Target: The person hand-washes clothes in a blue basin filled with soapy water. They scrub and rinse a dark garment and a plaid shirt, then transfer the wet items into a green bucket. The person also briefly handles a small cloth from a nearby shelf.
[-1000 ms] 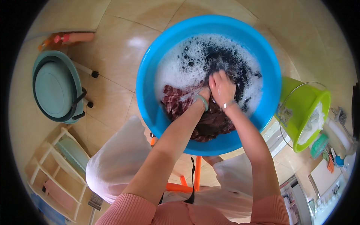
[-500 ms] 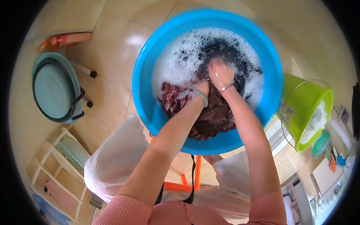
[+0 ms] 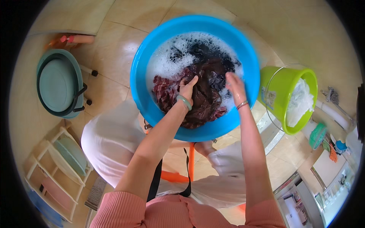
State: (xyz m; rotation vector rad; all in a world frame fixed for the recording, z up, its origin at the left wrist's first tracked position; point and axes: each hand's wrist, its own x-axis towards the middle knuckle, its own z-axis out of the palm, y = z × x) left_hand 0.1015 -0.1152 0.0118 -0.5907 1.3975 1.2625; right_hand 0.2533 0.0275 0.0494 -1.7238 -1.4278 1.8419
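A wet dark red-brown garment (image 3: 203, 102) with a streaked pattern lies bunched in soapy water inside a large blue basin (image 3: 251, 64). My left hand (image 3: 186, 92), with a pale green bangle at the wrist, is closed on the garment's left part; its thumb points up and some fingertips are hidden in the folds. By the basin's right side is my right hand (image 3: 235, 88), wearing a thin metal bracelet. Its fingers are stretched and it holds nothing. Darker cloth (image 3: 216, 57) and white suds (image 3: 167, 57) fill the far side of the water.
A green bucket (image 3: 275, 97) with white cloth (image 3: 300, 102) in it stands tilted in view on the right. At left are a folded grey-green basin (image 3: 57, 85) and a white rack (image 3: 57, 171). Orange stool legs (image 3: 175, 176) show below the blue basin.
My hands were close together in the middle of the basin and have moved apart, the left one leftward, the right one toward the right wall. More of the garment shows between them.
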